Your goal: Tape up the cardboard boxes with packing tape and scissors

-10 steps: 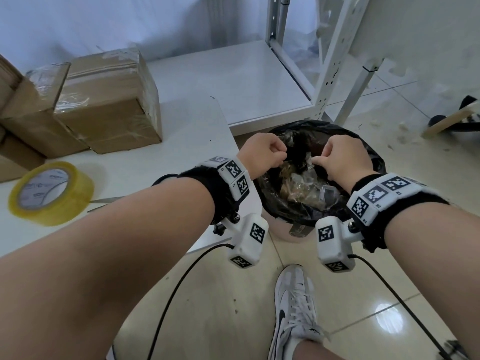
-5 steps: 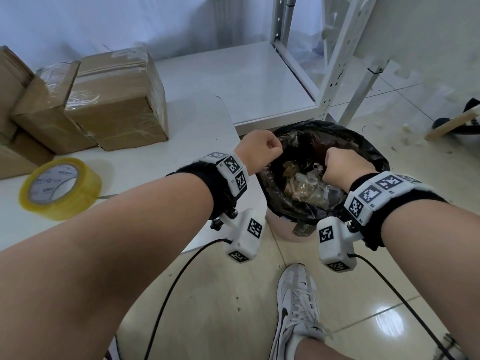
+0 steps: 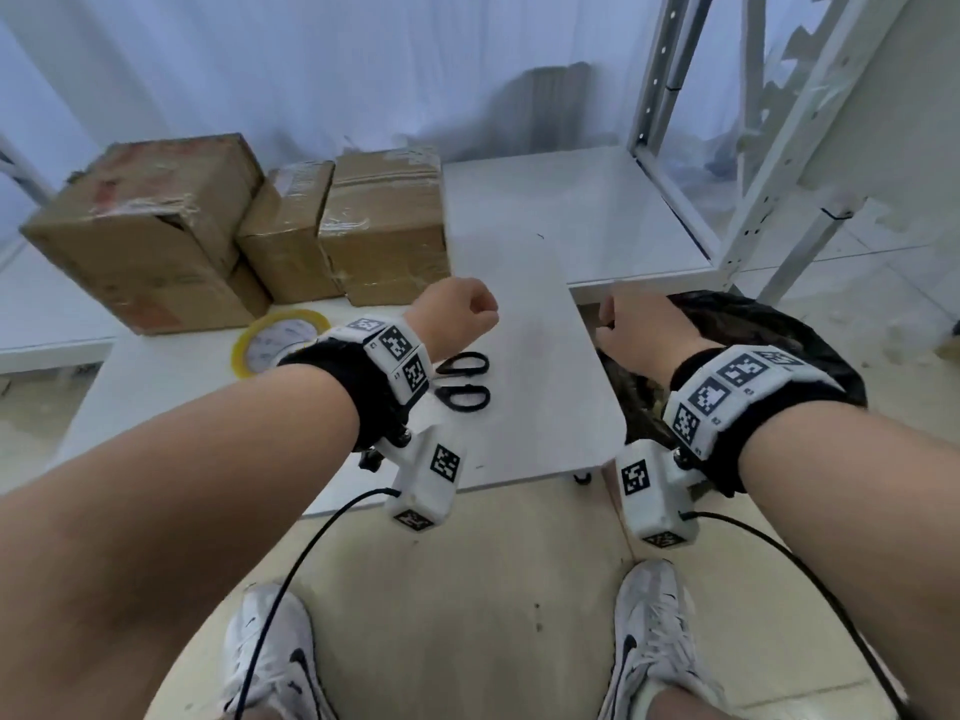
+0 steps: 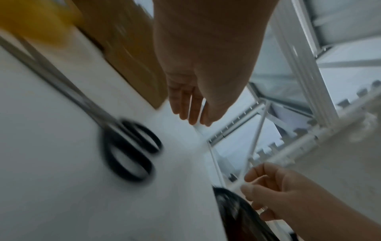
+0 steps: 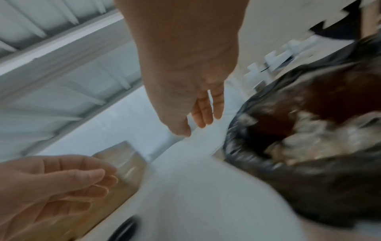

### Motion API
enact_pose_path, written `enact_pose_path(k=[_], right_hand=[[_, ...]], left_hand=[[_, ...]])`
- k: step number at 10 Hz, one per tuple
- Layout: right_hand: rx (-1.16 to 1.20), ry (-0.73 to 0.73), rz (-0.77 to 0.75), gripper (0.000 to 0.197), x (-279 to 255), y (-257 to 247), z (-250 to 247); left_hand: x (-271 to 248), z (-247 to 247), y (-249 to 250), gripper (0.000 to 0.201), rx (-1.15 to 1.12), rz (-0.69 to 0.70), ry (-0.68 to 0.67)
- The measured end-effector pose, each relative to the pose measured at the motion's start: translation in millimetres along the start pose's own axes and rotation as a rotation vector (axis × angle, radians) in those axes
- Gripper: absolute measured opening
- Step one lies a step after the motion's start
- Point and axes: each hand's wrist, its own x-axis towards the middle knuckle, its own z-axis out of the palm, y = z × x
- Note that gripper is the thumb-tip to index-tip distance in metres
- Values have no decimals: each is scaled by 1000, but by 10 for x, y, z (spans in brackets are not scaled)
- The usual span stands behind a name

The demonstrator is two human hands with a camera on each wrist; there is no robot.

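Observation:
Three taped cardboard boxes stand at the back left of the white table point(image 3: 540, 366): a large one point(image 3: 150, 226), a narrow one point(image 3: 291, 231) and one on the right point(image 3: 384, 226). A yellow roll of packing tape point(image 3: 275, 340) lies in front of them. Black-handled scissors point(image 3: 462, 381) lie on the table, partly hidden by my left wrist; the left wrist view shows the scissors point(image 4: 128, 150) blurred. My left hand point(image 3: 457, 314) hovers above the table with relaxed, empty fingers point(image 4: 189, 114). My right hand point(image 3: 634, 330) hangs at the table's right edge, fingers point(image 5: 204, 117) loose and empty.
A bin lined with a black bag point(image 3: 769, 335) holding crumpled scraps stands on the floor right of the table. A low white shelf point(image 3: 587, 210) with a metal rack frame point(image 3: 769, 148) lies behind. My shoes point(image 3: 654, 631) and two black cables are below.
Both hands have drawn back from over the bin and no longer pinch anything. The left hand now hangs over the table near the scissors. My view has swung left toward the boxes.

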Motion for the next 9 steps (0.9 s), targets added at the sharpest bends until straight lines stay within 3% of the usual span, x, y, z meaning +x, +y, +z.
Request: enact_pose_path(k=[2, 3, 4, 5, 6, 8, 9], right_hand=[[-136, -278, -266, 54, -107, -1067, 499], [-200, -344, -274, 66, -145, -1300, 847], [-280, -309, -255, 52, -81, -1323, 985], [-310, -220, -279, 39, 87, -1376, 978], [-341, -144, -268, 41, 250, -1388, 995], [-381, -163, -274, 40, 504, -1533, 977], [-341, -132, -265, 39, 458, -1612, 901]], left_hand=[[-582, -686, -967, 49, 291, -260, 27], [-791, -795, -1349, 61, 402, -352, -46], [-857, -761, -1498, 55, 464, -394, -98], [-805, -698, -1583, 31, 571, -330, -114], [-728, -664, -1636, 27, 590, -298, -132], [-582, -737, -1648, 22, 551, -326, -133], [-552, -816, -1604, 35, 480, -316, -74]])
